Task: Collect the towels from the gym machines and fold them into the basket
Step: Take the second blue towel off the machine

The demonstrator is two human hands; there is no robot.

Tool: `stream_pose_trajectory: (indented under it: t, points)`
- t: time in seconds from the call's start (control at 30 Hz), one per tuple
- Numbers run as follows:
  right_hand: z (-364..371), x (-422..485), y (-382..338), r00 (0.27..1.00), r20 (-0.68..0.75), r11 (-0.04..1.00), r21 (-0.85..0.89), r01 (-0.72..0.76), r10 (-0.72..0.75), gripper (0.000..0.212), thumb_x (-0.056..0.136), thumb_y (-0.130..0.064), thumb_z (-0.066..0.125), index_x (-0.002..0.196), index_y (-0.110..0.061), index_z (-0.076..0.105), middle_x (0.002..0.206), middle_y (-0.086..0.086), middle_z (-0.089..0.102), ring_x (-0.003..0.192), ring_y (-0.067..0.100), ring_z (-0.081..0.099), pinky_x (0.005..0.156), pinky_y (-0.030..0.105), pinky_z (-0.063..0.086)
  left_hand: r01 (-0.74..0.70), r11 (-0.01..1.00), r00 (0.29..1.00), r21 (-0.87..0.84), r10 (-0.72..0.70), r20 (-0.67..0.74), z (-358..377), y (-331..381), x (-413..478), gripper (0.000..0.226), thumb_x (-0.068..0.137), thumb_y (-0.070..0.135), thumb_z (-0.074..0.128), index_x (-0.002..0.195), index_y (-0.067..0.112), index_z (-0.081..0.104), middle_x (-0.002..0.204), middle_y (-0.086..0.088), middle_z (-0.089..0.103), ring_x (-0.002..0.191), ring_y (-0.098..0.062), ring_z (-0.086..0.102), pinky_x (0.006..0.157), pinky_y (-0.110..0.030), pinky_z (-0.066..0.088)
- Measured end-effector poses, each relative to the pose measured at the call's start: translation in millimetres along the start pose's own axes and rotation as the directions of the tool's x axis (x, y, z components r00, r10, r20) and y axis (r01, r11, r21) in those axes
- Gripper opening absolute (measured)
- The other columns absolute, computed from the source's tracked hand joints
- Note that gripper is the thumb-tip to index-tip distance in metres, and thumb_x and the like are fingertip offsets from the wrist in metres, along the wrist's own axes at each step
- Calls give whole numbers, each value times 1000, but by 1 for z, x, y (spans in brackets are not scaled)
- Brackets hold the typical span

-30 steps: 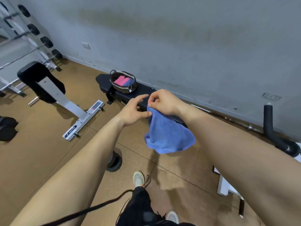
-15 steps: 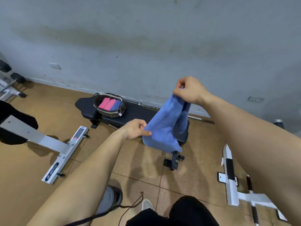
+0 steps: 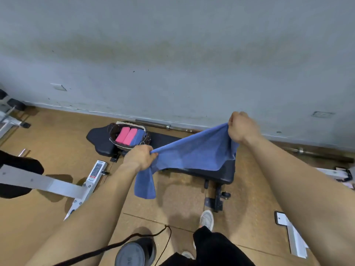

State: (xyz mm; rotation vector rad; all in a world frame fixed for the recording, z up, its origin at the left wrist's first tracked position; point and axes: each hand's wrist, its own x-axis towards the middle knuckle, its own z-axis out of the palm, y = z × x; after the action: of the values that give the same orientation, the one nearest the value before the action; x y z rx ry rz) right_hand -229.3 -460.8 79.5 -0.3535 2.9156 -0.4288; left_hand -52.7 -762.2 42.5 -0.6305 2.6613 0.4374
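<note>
A blue towel (image 3: 194, 152) hangs stretched in the air between my two hands, above a black flat bench (image 3: 222, 173). My left hand (image 3: 140, 156) grips its lower left edge, and a loose end droops below that hand. My right hand (image 3: 241, 126) grips the upper right corner, held higher. On the bench's left end stands a dark basket (image 3: 145, 140) holding two rolled pink towels (image 3: 125, 135) and a rolled blue one (image 3: 137, 137).
A grey wall runs along the back with a barbell (image 3: 163, 126) lying at its foot. A white machine frame (image 3: 57, 186) with black pads is on the left. A weight plate (image 3: 134, 253) lies near my feet; white frame parts (image 3: 294, 237) are on the right.
My hands have pulled apart, spreading the towel from a bunched hang into a stretched sheet. I have stepped closer to the bench.
</note>
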Motion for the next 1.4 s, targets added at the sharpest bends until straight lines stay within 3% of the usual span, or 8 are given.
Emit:
stream_pose_trajectory:
  t: [0.17, 0.37, 0.53, 0.83, 0.97, 1.1, 1.23, 1.4]
  points:
    - [23, 63, 1, 994, 105, 962, 270, -25, -4, 14, 99, -17, 39, 97, -11, 52, 104, 17, 63, 90, 34, 56, 71, 36, 38, 33, 991, 998, -131, -26, 56, -37, 1, 63, 39, 91, 40, 61, 62, 16, 55, 56, -2, 52, 57, -23, 51, 52, -30, 35]
    - [34, 109, -6, 965, 259, 937, 329, -121, 34, 17, 98, -18, 41, 87, -12, 52, 97, 18, 64, 88, 32, 57, 70, 35, 39, -23, 993, 991, -117, 38, 127, -55, 13, 126, 32, 97, 36, 58, 68, 23, 53, 62, 4, 51, 59, -10, 47, 52, -27, 31]
    - [50, 114, -13, 924, 358, 874, 396, -280, 133, 21, 84, -15, 46, 65, -19, 39, 59, 7, 42, 57, 23, 38, 51, 32, 42, -110, 993, 945, -36, 116, 306, -59, 8, 177, 25, 98, 29, 51, 75, 20, 54, 73, 0, 55, 70, -19, 49, 58, -30, 35]
    - [110, 76, -63, 845, 418, 889, 156, -429, 334, 26, 103, -18, 44, 107, 0, 62, 104, 18, 68, 95, 32, 62, 78, 36, 43, -461, 877, 761, 133, 314, 567, -48, -40, 254, 23, 91, 26, 59, 69, 22, 53, 70, 2, 51, 69, -17, 46, 63, -31, 38]
    - [147, 51, -69, 766, 484, 865, 36, -501, 424, 16, 99, -17, 47, 87, -10, 55, 86, 10, 61, 77, 25, 51, 67, 35, 39, -580, 799, 610, 160, 295, 735, -31, -68, 270, 34, 91, 28, 62, 60, 19, 49, 59, 1, 46, 61, -18, 45, 60, -29, 37]
    - [157, 39, -70, 713, 523, 860, -78, -505, 466, 38, 100, -14, 45, 63, -15, 36, 65, 2, 38, 75, 24, 37, 50, 28, 23, -589, 784, 542, 197, 203, 816, -19, -81, 277, 25, 88, 32, 65, 69, 17, 64, 60, -1, 59, 60, -18, 53, 61, -28, 43]
    - [164, 53, -50, 689, 528, 844, -105, -527, 496, 36, 102, -16, 43, 65, -16, 40, 68, 0, 43, 75, 23, 42, 52, 25, 29, -544, 830, 596, 127, 275, 754, 3, -79, 297, 23, 86, 37, 67, 72, 19, 67, 69, 1, 62, 70, -19, 56, 63, -30, 43]
    - [211, 116, -12, 787, 477, 890, 25, -456, 390, 24, 97, -41, 60, 87, -20, 61, 84, 1, 63, 82, 23, 58, 70, 33, 40, -452, 887, 744, 98, 314, 589, 60, -67, 358, 26, 88, 43, 67, 67, 28, 65, 73, 5, 65, 75, -17, 63, 70, -35, 52]
